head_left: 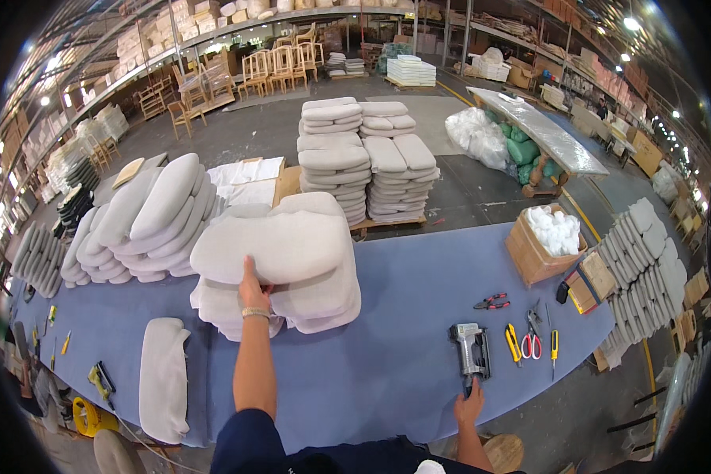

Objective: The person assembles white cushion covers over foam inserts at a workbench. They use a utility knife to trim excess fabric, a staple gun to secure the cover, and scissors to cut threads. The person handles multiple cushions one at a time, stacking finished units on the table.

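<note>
My left hand (253,289) grips the near edge of a light grey seat cushion (270,246), its thumb lying on the upholstered face. That cushion tops a stack of similar cushions (317,299) on the blue-grey table, and is slightly tilted. Farther right, a silver-and-black pneumatic staple gun (471,351) lies on the tabletop. My right hand (469,408) closes around the near, lower end of its handle; the hand partly hides the grip. A single grey cushion (163,381) lies to the left of my left forearm.
Pliers (491,302), a yellow utility knife (513,343), red-handled scissors (532,345) and a yellow screwdriver (554,344) lie right of the gun. A carton (534,253) holds white stuffing. Cushion piles (146,229) line the left; another staple gun (101,381) lies near-left.
</note>
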`<state>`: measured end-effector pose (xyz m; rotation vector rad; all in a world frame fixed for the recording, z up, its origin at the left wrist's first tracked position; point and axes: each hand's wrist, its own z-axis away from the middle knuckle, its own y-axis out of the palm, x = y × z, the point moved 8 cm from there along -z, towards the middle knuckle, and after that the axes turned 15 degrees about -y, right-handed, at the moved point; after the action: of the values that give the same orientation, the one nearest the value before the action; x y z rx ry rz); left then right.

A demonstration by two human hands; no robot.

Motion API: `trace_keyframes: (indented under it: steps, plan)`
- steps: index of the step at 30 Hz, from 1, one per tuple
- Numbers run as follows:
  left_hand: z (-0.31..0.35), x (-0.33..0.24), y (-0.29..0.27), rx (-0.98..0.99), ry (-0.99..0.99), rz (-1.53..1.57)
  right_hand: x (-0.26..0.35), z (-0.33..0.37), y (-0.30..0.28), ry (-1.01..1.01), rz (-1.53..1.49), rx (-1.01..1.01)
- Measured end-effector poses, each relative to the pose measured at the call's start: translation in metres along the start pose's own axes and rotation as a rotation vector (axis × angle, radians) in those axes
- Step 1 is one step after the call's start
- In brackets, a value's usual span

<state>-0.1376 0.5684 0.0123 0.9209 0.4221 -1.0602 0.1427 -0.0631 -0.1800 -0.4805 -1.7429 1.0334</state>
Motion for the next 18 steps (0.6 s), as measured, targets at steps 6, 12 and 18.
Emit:
trace_keyframes:
  steps: [6,12,18]
  plan:
    - [0.043,-0.021,-0.006,0.075,0.151,-0.065,-0.027,-0.018,-0.004,-0.081,-0.123,-0.115]
    - [0.196,0.021,-0.104,0.156,0.313,-0.148,-0.039,-0.012,-0.003,-0.09,-0.36,-0.102]
    - [0.3,0.018,-0.173,0.111,0.29,-0.669,-0.058,-0.041,-0.012,-0.37,-0.183,-0.074]
